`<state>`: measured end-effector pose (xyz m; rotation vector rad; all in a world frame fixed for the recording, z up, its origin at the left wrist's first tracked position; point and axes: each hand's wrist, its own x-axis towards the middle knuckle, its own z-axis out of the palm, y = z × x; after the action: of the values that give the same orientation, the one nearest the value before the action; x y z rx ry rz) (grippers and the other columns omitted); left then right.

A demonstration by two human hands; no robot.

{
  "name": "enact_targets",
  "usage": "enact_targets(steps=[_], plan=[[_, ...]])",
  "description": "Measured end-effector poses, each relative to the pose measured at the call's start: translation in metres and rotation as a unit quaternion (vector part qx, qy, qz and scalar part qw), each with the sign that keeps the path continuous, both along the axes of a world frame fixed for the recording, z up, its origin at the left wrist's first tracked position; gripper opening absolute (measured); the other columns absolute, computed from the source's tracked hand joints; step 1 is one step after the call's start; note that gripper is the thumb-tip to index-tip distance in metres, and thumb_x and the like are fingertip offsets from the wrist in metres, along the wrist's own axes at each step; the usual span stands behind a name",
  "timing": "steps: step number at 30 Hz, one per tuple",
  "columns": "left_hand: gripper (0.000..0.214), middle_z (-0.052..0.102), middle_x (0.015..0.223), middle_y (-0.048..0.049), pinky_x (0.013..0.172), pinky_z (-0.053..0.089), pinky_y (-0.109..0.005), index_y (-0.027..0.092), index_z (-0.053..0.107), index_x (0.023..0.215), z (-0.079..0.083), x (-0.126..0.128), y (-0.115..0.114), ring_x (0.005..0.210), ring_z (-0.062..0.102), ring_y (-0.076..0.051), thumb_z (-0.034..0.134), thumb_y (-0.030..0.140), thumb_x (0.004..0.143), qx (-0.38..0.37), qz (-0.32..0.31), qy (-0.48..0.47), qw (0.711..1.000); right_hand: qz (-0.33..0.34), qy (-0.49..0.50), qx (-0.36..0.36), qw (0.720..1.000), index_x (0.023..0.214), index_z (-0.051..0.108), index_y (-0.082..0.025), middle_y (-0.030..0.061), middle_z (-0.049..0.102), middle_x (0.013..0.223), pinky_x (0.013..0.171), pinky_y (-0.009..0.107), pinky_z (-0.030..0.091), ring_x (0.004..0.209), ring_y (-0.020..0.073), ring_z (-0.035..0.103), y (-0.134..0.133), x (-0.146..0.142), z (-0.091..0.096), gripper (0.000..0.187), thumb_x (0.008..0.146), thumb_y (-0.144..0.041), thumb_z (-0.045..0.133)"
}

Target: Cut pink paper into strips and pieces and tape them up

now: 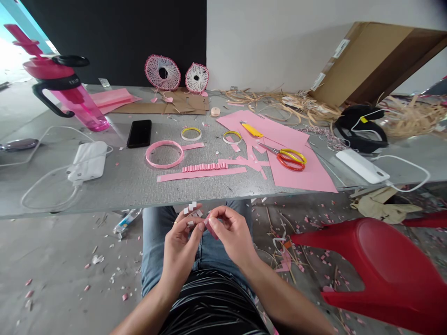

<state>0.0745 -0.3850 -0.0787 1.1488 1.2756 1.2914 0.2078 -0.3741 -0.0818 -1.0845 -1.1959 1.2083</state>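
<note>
Right hand (234, 231) pinching a half-hidden pink piece (211, 230), white tabs (193, 205) on left hand (180, 245), its grip unclear

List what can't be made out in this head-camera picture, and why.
Head view, all three:
Full shape of the pink piece: partly covered by the right hand.
Rest of the red stool: cut off by the right edge.
Lettering on the pink bottle: too small to read surely.
</note>
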Motion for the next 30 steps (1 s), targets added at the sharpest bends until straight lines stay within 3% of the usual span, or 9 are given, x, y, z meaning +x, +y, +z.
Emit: enact_targets(steps=[14,23,30], plan=[[0.013,0.062,0.133,-0.0108,0.11,0.042,-0.047,0.024,0.077,0.09,-0.007,-0.003,-0.003,0.125,0.057,-0.029,0.066,0.031,0.088,0.044,-0.008,0.069,0.997,-0.002,0.012,-0.005,1.0,0.08,0.06,-0.021,0.002,0.066,0.078,0.064,0.028,0.051,0.068,0.0143,0.059,-0.001,-0.002,0.001,0.017,0.087,-0.036,0.061],[0.016,0.067,0.122,-0.0107,0.103,0.048,-0.047,0.022,0.07,0.076,-0.009,-0.004,0.003,0.119,0.061,-0.027,0.062,0.03,0.088,0.072,0.011,0.116,0.991,0.037,0.079,-0.023,0.996,0.08,0.06,-0.02,0.0018,0.065,0.081,0.066,0.027,0.047,0.069,0.0131,0.056,-0.001,-0.002,-0.003,0.017,0.089,-0.034,0.062],[0.016,0.065,0.127,-0.0117,0.104,0.048,-0.049,0.021,0.069,0.079,-0.013,-0.005,0.002,0.119,0.063,-0.027,0.061,0.029,0.089,0.091,0.009,0.138,0.986,0.031,0.082,-0.018,0.996,0.08,0.062,-0.021,0.0015,0.064,0.079,0.066,0.028,0.047,0.07,0.0135,0.056,-0.001,-0.003,-0.005,0.015,0.089,-0.033,0.064]])
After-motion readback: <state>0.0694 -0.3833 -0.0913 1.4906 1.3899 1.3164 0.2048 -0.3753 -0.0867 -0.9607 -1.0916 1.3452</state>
